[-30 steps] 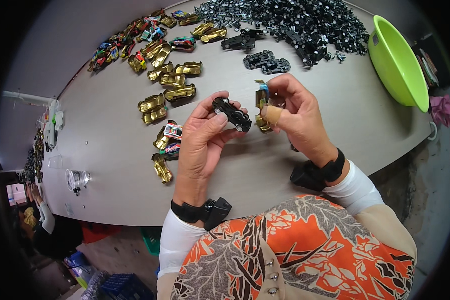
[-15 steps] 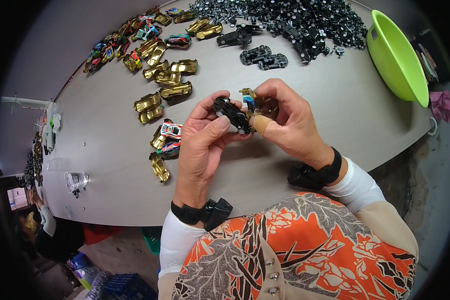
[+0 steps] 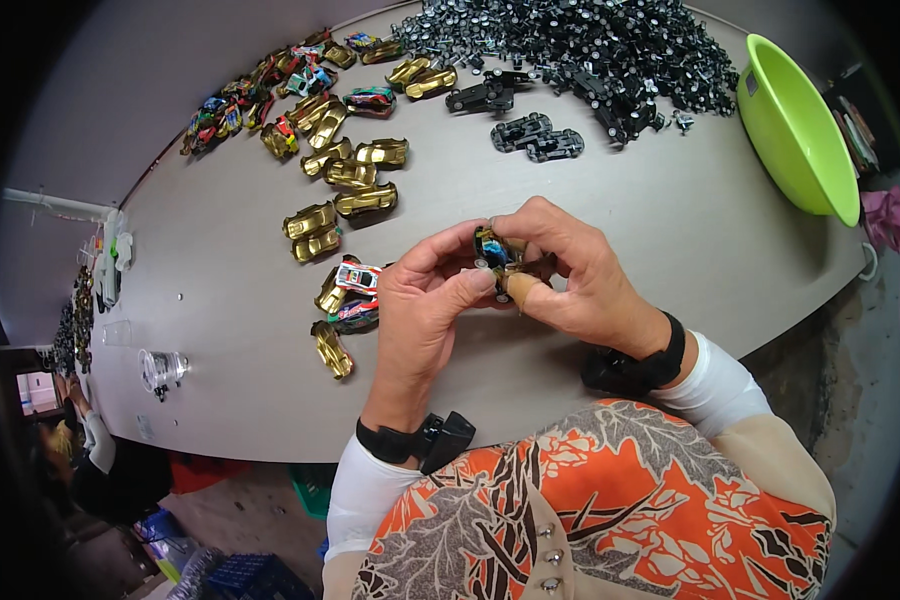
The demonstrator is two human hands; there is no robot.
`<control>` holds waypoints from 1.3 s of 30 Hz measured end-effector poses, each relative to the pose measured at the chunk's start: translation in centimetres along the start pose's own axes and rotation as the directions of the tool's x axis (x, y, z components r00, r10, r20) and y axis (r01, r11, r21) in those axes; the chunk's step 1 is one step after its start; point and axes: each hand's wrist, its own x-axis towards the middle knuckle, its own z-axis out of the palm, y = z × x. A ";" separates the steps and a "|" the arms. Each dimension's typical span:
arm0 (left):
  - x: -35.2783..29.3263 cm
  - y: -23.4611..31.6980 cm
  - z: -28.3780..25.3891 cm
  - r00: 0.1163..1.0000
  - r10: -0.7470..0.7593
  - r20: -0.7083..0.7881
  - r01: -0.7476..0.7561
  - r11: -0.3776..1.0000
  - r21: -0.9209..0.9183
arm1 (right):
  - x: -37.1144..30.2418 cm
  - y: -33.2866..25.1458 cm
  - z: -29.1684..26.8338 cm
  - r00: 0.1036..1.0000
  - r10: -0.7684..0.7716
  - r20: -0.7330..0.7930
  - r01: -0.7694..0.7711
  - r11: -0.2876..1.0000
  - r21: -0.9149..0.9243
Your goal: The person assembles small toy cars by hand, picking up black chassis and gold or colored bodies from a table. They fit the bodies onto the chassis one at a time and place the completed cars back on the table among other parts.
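Two hands meet over the middle of the grey table [image 3: 220, 260], both clamped on one small toy car [image 3: 496, 250] with a multicoloured shell and a black underside. The left hand [image 3: 425, 300] comes in from about seven o'clock of the car, its thumb and forefinger pinched shut on the near end; the right hand [image 3: 570, 275] closes from about four o'clock, fingers curled over the top and a thumb tip wrapped in tan tape pressing up from below. Held this way, clear of the tabletop and close to the chest, the car is braced from both ends, which looks like a grip for pressing two parts together rather than just carrying it.

Several finished-looking pieces lie within easy reach at nine o'clock of the hands: a white-and-red car body [image 3: 358, 277] touching a dark painted one, and gold shells [image 3: 331, 348] beside them. More gold shells [image 3: 355, 175] sit in loose pairs at eleven o'clock, and a row of brightly painted shells [image 3: 260, 95] runs along the far left edge, so the bodies seem sorted by colour. At twelve to one o'clock is a big heap of black chassis parts [image 3: 590, 50], with a few black chassis [image 3: 535, 135] drawn out nearer the hands. A lime-green bowl [image 3: 800, 130] stands at two o'clock near the table edge. Another person's sleeve shows at the lower left, well apart
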 end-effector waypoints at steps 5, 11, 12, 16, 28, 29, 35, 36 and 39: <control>-0.1 -0.4 0.0 1.000 0.030 0.000 -0.029 0.994 0.102 | 0.1 -0.1 -0.4 0.998 0.015 0.053 -0.015 1.000 0.005; -0.4 -1.0 1.0 0.988 0.141 0.062 -0.153 0.922 0.354 | -0.1 0.3 -0.2 1.000 -0.011 -0.010 0.010 0.997 -0.077; -0.4 -1.0 1.2 0.989 0.139 0.056 -0.150 0.921 0.358 | -0.2 0.3 -0.3 1.000 0.004 -0.014 -0.005 0.997 -0.080; -0.3 -1.1 0.3 0.998 0.029 0.049 -0.041 0.964 0.265 | 0.0 0.7 -1.1 0.998 -0.060 0.023 0.061 0.996 -0.069; -0.2 -0.9 -0.2 0.970 -0.237 0.054 0.229 0.965 0.126 | -0.5 0.3 -3.7 0.906 0.303 0.297 -0.404 0.829 0.386; -0.2 -1.0 -0.1 0.967 -0.246 0.066 0.235 0.962 0.139 | -0.5 0.2 -3.8 0.894 0.319 0.315 -0.428 0.818 0.386; -0.4 -1.0 0.1 0.965 -0.224 0.137 0.172 0.933 0.317 | -0.6 0.2 -3.9 0.830 0.402 0.386 -0.524 0.800 0.294; -0.4 -1.2 0.2 0.972 -0.182 0.146 0.118 0.924 0.365 | -0.9 0.6 -3.6 0.886 0.335 0.320 -0.419 0.874 0.246; -0.6 -1.3 0.3 0.972 -0.210 0.105 0.138 0.873 0.468 | -1.4 1.5 -2.2 0.970 0.160 0.185 -0.172 0.984 0.047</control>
